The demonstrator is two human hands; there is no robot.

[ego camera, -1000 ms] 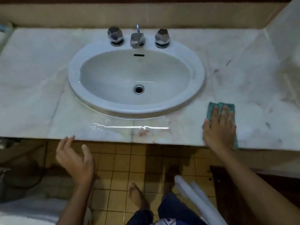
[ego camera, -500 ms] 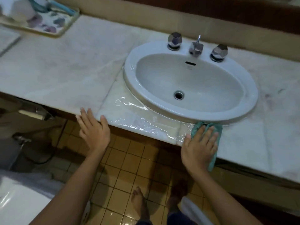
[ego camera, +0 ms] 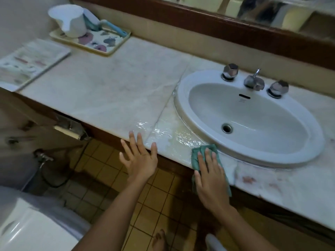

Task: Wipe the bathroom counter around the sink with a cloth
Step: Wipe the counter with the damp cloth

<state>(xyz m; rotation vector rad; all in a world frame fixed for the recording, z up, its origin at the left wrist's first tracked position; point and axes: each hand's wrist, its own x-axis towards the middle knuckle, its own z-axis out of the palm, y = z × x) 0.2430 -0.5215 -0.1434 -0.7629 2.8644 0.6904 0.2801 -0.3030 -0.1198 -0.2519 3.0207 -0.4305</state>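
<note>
Since a second ago my left hand (ego camera: 139,158) has come up from below the counter (ego camera: 108,87). It is now spread open with straight fingers, the tips lying over the front edge just left of the puddle (ego camera: 168,134). My right hand (ego camera: 211,180) has swept the green cloth (ego camera: 196,157) leftward along the front edge, from the right of the sink (ego camera: 183,98) to its front-left curve. The cloth now sits at the near end of the standing water, with the palm and straight fingers pressing it flat rather than gripping it. I judge the strip in front of the basin has had its pass. The puddle is next, and the broad dry slab to the left is still to do.

At far left the toilet (ego camera: 27,223) is cut off by the frame. The printed sheet (ego camera: 30,64) is too blurred to read. What stands on the flowered tray (ego camera: 108,49) beside the white jug (ego camera: 72,20) is smeared by motion. I cannot tell whether my left fingertips actually touch the marble. My right hand covers most of the cloth, and part of it hangs over the edge, out of sight. The reddish marks (ego camera: 248,179) right of the cloth may be stains or veining. The counter's right end runs out of view.
</note>
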